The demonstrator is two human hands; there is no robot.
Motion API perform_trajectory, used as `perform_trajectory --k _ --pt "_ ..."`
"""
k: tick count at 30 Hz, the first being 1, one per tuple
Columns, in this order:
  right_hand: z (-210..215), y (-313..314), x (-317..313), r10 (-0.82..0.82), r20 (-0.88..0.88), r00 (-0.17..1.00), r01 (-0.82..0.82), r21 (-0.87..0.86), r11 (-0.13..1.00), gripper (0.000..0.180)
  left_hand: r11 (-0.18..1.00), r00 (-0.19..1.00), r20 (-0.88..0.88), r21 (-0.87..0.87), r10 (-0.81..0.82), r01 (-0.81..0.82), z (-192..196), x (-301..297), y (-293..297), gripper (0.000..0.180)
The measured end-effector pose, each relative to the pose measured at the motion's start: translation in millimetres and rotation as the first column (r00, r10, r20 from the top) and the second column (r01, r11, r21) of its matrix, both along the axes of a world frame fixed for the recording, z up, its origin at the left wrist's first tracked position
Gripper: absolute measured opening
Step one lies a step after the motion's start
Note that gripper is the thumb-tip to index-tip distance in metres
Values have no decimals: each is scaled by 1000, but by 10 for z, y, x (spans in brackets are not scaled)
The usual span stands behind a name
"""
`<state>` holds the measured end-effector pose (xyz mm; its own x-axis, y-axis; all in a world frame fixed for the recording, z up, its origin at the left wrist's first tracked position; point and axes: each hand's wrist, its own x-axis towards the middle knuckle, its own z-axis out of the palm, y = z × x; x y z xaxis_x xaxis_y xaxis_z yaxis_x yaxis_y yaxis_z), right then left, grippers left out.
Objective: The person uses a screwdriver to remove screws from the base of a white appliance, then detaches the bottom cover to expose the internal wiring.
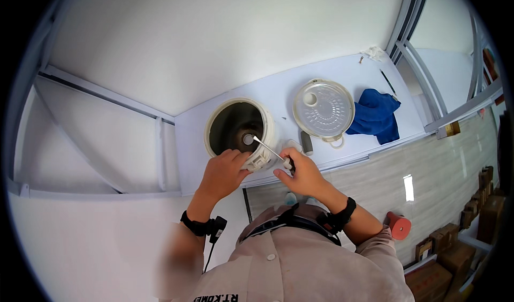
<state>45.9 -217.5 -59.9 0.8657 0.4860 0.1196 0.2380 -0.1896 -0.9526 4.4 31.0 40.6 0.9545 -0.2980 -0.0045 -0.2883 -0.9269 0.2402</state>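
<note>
A: How far along is this looking?

B: The round lid (pixel 323 109) is already lying off on the tabletop (pixel 278 90). The left hand (pixel 225 173) is gripping the rim of the open cooker body (pixel 239 128); the right hand (pixel 302 170) is pinching a screwdriver (pixel 270 151), its tip reaching the centre inside.

A: What's remaining?

B: The inside work, I'd judge; a blue cloth (pixel 376 114) is lying beside the lid.
</note>
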Motion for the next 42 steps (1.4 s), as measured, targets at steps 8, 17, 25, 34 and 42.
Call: perform_trajectory --k 8,17,25,34,42 --pt "-244 -358 -137 53 7 999 -53 -38 998 30 999 998 47 -4 45 -45 -47 35 9 44" --pt "-165 -428 -177 -94 92 991 101 -73 992 20 998 996 71 18 55 -57 -42 74 -76 58" --pt "58 -429 -144 -94 153 984 117 -148 982 22 975 970 110 -74 218 -211 -265 224 -379 52" --pt "119 -431 -116 -88 45 995 91 -81 993 21 963 964 20 -66 264 -263 -96 279 -241 44" --pt "436 -130 -41 29 155 988 -13 -104 995 30 860 903 -222 -288 368 -421 194 439 250 53"
